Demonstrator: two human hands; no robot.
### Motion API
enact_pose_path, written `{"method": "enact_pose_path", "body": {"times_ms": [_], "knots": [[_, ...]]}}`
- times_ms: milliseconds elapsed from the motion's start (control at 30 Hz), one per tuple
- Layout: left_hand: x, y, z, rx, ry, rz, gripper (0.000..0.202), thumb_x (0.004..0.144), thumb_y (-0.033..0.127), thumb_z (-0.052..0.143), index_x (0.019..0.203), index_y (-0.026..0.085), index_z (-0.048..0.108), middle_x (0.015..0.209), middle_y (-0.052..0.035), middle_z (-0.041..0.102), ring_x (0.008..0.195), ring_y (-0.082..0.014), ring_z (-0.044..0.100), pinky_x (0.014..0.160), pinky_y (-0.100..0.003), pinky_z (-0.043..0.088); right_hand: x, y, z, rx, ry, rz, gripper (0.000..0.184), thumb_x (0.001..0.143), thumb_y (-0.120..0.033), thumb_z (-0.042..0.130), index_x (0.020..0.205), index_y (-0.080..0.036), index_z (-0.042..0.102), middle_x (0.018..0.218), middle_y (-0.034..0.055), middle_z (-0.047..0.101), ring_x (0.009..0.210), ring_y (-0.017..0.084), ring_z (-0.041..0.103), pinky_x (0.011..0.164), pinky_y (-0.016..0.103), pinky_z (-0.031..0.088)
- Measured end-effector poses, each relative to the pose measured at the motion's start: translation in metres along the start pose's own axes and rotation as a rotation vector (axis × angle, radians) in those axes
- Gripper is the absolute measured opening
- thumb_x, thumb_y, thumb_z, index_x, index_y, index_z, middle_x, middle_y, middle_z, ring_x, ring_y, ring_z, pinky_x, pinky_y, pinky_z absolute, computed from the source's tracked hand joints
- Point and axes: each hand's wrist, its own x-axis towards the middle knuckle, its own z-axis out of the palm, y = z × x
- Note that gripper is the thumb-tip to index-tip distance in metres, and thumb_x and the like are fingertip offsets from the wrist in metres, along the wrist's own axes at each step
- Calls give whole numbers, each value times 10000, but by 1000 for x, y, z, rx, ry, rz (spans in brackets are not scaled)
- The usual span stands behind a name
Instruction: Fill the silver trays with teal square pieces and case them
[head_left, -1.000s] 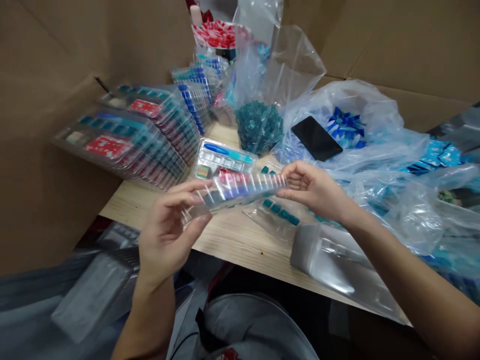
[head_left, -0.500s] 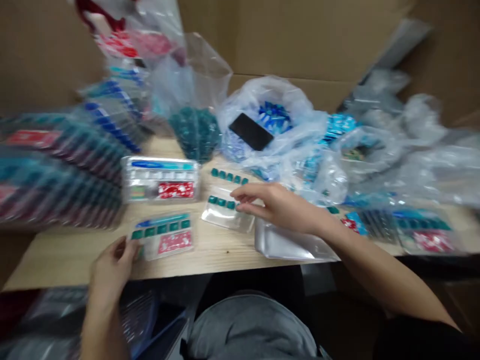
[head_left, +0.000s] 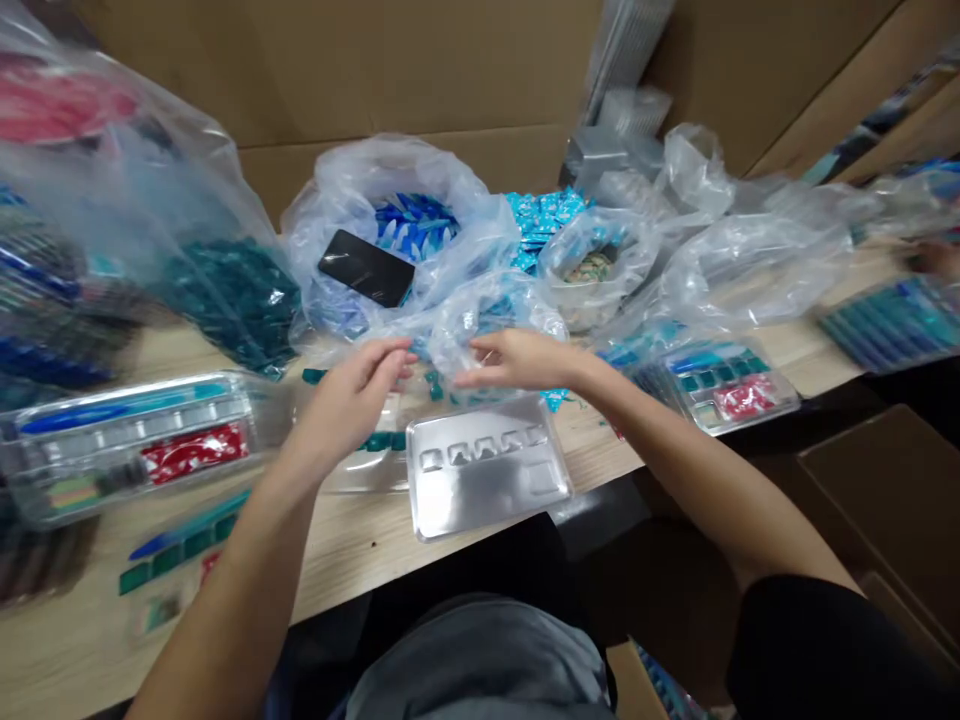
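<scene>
My left hand (head_left: pixel 358 390) hovers over a clear tray with green squares (head_left: pixel 386 441), which my forearm partly hides. Its thumb and fingers are a little apart, with nothing visible between them. Opposite it, my right hand (head_left: pixel 521 360) is at the front of a crumpled clear bag (head_left: pixel 480 310), thumb and forefinger spread. Whether it touches the bag is unclear. Just below both hands, a clear moulded plastic tray (head_left: pixel 487 480) with a row of small raised squares lies on the table. Left of my arm is a tray with a blue pen-like stick, green squares (head_left: pixel 184 545) and a red packet.
A black phone (head_left: pixel 366 267) rests on an open bag of blue sticks (head_left: pixel 416 225). Blue packets (head_left: pixel 547 225) and a bag of beige pieces (head_left: pixel 589 268) stand right of it. Filled trays (head_left: pixel 731 385) lie at right, a bag of teal pieces (head_left: pixel 232 300) at left.
The view has turned rightward. My left hand has left the filled tray and come to the middle. My right hand has moved from the green squares toward the crumpled bag.
</scene>
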Motion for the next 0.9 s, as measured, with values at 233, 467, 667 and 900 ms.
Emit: {"method": "enact_pose_path", "body": {"times_ms": [233, 467, 667, 900], "knots": [[25, -15, 3, -124, 11, 22, 409, 794, 518, 646, 1021, 183, 702, 1008, -88, 726, 866, -234, 694, 847, -440, 586, -13, 10, -38, 260, 242, -20, 161, 835, -108, 552, 853, -138, 709, 702, 10, 673, 695, 134, 610, 721, 283, 466], [23, -13, -4, -272, 204, -48, 563, 739, 674, 681, 1130, 269, 671, 1164, -82, 691, 1098, -292, 643, 942, -494, 545, -23, 34, -46, 495, 546, 10, 216, 903, -224, 533, 993, -187, 727, 828, -10, 690, 757, 110, 656, 737, 281, 507], [24, -5, 0, -487, -74, -130, 667, 620, 588, 828, 1186, 280, 655, 1178, -94, 687, 1033, -310, 681, 779, -475, 621, -10, 47, -33, 654, 319, 65, 525, 1012, -409, 275, 874, -143, 707, 963, 61, 737, 889, 161, 700, 766, 347, 559], [39, -8, 2, -454, -156, -63, 609, 704, 605, 761, 1180, 239, 657, 1175, -112, 681, 1127, -309, 638, 837, -495, 615, 35, 49, -8, 489, 12, -115, 178, 826, -255, 683, 935, -119, 718, 922, 24, 742, 842, 138, 704, 780, 290, 566]]}}
